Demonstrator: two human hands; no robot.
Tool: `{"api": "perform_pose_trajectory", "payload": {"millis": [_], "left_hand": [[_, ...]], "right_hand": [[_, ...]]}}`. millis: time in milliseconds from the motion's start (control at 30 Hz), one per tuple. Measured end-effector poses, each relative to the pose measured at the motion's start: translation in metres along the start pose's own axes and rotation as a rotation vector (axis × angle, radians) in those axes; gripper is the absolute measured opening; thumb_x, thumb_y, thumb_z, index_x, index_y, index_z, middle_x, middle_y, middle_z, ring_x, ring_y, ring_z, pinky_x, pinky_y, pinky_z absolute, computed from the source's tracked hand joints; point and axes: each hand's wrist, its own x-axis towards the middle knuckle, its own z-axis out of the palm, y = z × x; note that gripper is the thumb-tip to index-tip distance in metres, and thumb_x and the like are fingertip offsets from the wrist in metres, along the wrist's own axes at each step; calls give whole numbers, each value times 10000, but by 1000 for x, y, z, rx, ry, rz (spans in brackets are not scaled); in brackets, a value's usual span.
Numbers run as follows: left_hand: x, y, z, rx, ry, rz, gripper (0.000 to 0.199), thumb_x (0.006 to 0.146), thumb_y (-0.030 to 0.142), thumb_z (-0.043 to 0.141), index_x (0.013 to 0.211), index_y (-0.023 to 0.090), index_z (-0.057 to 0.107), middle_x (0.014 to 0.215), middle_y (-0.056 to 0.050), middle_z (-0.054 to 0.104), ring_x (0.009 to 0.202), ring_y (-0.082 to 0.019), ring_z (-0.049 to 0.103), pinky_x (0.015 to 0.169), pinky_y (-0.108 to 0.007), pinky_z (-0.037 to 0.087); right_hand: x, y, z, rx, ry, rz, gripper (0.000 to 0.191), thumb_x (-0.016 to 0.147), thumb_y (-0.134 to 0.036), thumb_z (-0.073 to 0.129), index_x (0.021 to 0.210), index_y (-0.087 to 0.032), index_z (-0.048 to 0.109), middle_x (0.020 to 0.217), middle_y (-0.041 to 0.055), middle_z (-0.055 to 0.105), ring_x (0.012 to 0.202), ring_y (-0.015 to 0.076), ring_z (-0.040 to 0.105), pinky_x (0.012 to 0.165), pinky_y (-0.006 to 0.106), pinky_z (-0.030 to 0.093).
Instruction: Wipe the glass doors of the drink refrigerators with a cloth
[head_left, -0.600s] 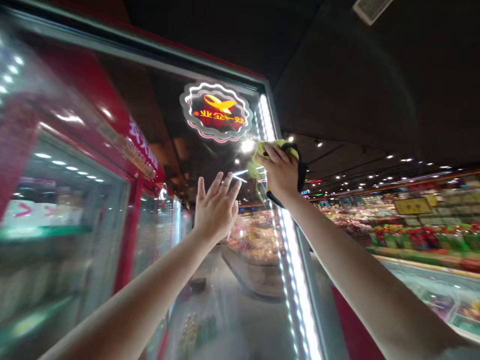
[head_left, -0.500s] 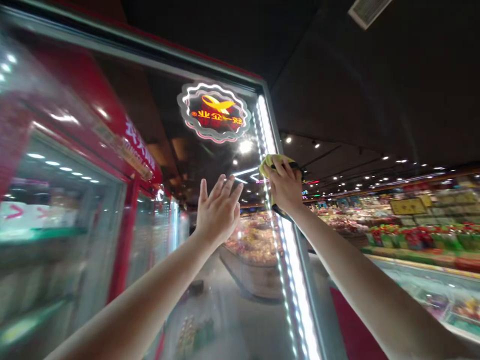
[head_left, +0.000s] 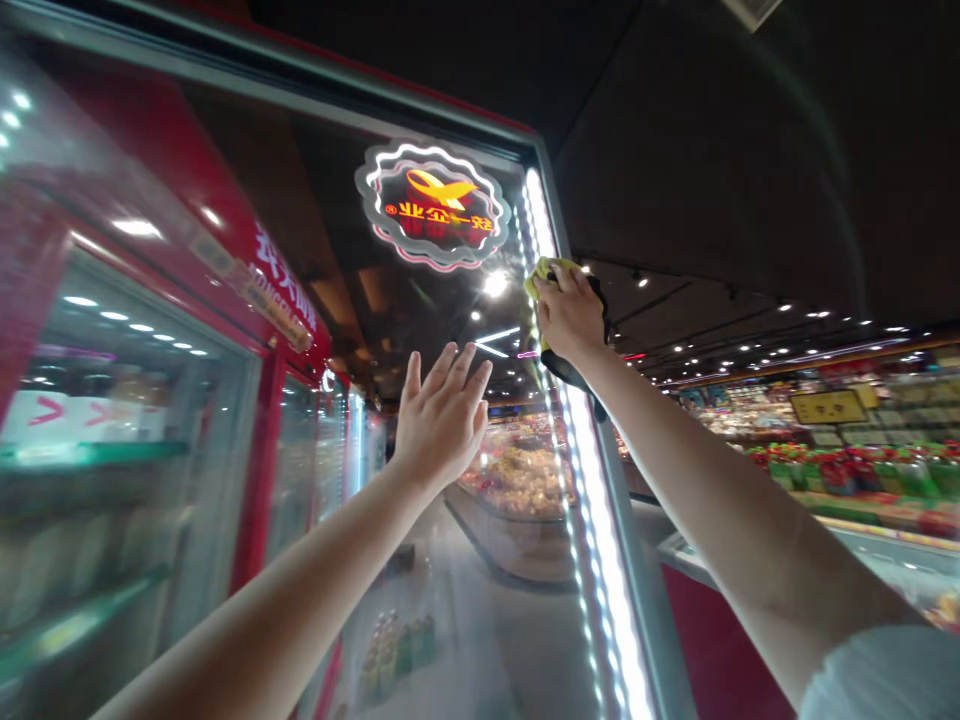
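Note:
A glass door with a grey frame and a bright light strip along its right side fills the middle of the view. My left hand lies with fingers spread against the glass and holds nothing. Higher up on the right, my right hand grips a yellow and dark cloth, pressed to the door's edge over the light strip. Part of the cloth hangs dark below my palm. A lit, scalloped sign with an orange emblem shows on the glass above my hands.
Red-framed refrigerated cabinets with shelves run along the left. On the right stand a chest cooler and a row of bottles with red tops. Through the glass, a rounded produce display is visible.
My right hand has moved up along the light strip with the cloth. My left hand stays spread at nearly the same place on the glass. The view has shifted slightly.

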Motion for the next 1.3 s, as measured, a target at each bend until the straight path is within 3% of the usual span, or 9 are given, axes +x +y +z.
{"api": "perform_pose_trajectory", "payload": {"millis": [233,500,633,733,833,967,1067,1167,1300], "left_hand": [[-4,0,-9,-37,-60,-16,484,998,282,402,1454,182,525,1611,-125,432,1526,-286,354,1260,-599,224],[-14,-5,-21,-12,-100,-52,485,999,278,411,1458,161,511,1607,-121,441,1526,-294,352,1269,-619,185],[-29,-16,-31,3,-127,-64,489,1001,278,409,1469,166,499,1622,-108,420,1534,-292,336,1276,-607,176],[-39,-28,-41,10,-154,-55,499,1002,278,404,1484,171,482,1628,-106,411,1541,-281,322,1279,-590,179],[-43,-40,-47,12,-158,-56,501,1000,278,407,1490,197,476,1625,-101,418,1542,-274,320,1282,-590,166],[-42,-48,-51,9,-153,-83,509,990,273,420,1494,232,474,1624,-86,423,1541,-281,322,1283,-599,148],[-43,-50,-54,-6,-154,-92,524,984,272,417,1504,225,464,1643,-94,386,1546,-284,309,1284,-589,154],[-48,-54,-58,-30,-131,-101,551,981,268,414,1531,245,427,1656,-83,363,1549,-274,302,1289,-575,145],[-52,-64,-64,-33,-126,-146,548,983,285,416,1531,266,423,1657,-61,368,1550,-264,299,1290,-573,138]], "right_hand": [[-127,-11,-15,-70,-37,-77,481,970,-148,465,1413,-269,609,1569,90,503,1388,361,462,1049,556,447],[-41,-48,15,329,87,-3,539,985,-109,353,1469,-259,535,1519,75,555,1466,263,440,1183,502,407],[-72,-67,19,528,118,-82,611,995,-184,371,1601,-184,295,1617,119,428,1525,255,353,1204,503,399],[-103,-58,11,513,46,-268,563,1012,-205,374,1572,-256,381,1585,58,489,1474,222,442,1196,467,415],[-98,-53,7,323,72,-157,451,1024,-264,423,1440,-352,574,1542,5,543,1498,295,401,1169,570,392],[-78,-81,7,289,133,128,483,1037,-307,401,1504,-373,505,1574,21,501,1530,375,319,1091,641,429],[-97,-98,-1,284,33,-49,502,1040,-346,418,1539,-397,446,1612,-8,447,1532,368,314,1126,637,408],[-121,-82,-8,253,-75,-267,493,1031,-307,442,1503,-443,478,1605,-57,454,1541,321,311,1162,597,390],[-98,-60,2,290,12,-74,503,1016,-255,412,1492,-386,510,1569,-12,511,1504,352,372,1097,624,448]]}}
